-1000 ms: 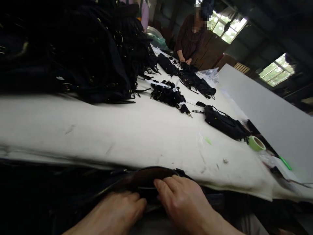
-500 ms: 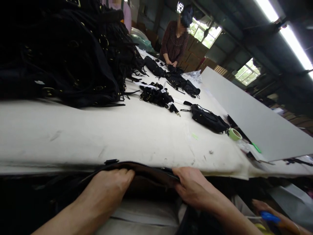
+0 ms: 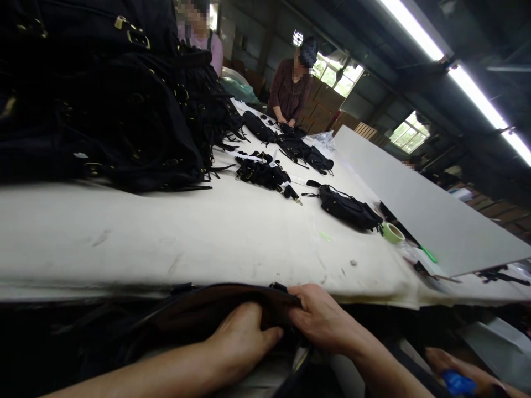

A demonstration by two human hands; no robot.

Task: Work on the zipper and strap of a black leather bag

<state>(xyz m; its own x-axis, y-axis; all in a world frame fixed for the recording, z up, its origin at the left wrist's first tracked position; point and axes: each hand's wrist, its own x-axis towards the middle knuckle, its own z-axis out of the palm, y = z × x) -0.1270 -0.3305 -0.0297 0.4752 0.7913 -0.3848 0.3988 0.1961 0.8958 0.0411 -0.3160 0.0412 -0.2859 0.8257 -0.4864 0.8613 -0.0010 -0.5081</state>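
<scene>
A black zippered bag [image 3: 194,312] with a brown lining gapes in front of me, just below the table's near edge. My right hand [image 3: 321,318] grips its rim on the right, thumb and fingers closed over the edge. My left hand [image 3: 244,337] reaches into the mouth of the bag, its thumb stretched out apart from the fingers. Most of those fingertips are hidden inside, and I see nothing held there. Pale material shows in the lower part of the opening.
On the white table [image 3: 136,237] stands a large heap of black bags [image 3: 136,121]. Straps with clips [image 3: 265,171], another black bag [image 3: 348,207] and green tape [image 3: 392,233] lie farther over. A grey board [image 3: 415,199] leans right. A person's hand [image 3: 448,367] with something blue is lower right.
My left hand has let go of the bag's near-left rim and moved right, into the opening. My right hand keeps its hold. The view has shifted slightly.
</scene>
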